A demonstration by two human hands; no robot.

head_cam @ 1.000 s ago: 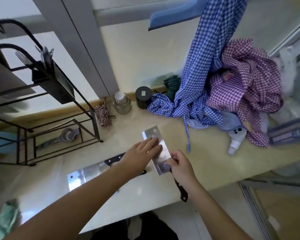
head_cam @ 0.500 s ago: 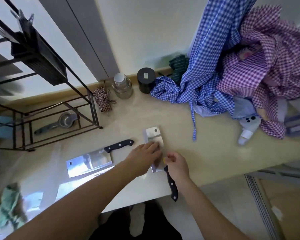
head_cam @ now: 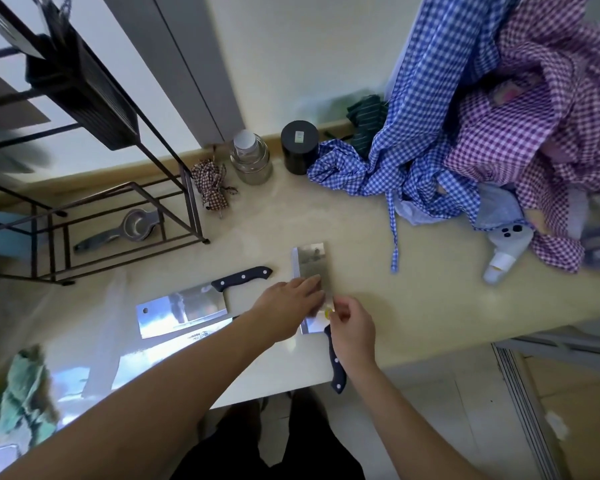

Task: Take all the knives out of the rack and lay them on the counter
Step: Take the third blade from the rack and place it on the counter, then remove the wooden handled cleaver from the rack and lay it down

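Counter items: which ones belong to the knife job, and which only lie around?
For the job: first cleaver, second cleaver under both hands, rack, counter.
Lying about: glass jar, black canister, checked cloths, metal squeezer.

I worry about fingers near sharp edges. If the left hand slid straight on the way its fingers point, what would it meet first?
The left hand already lies on the near cleaver, pointing up and right. Going on, it would probably cross the blade onto bare counter; depth is hard to judge.

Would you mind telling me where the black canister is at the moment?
The black canister stands at the back of the counter against the wall, between the glass jar on its left and the blue checked cloth.
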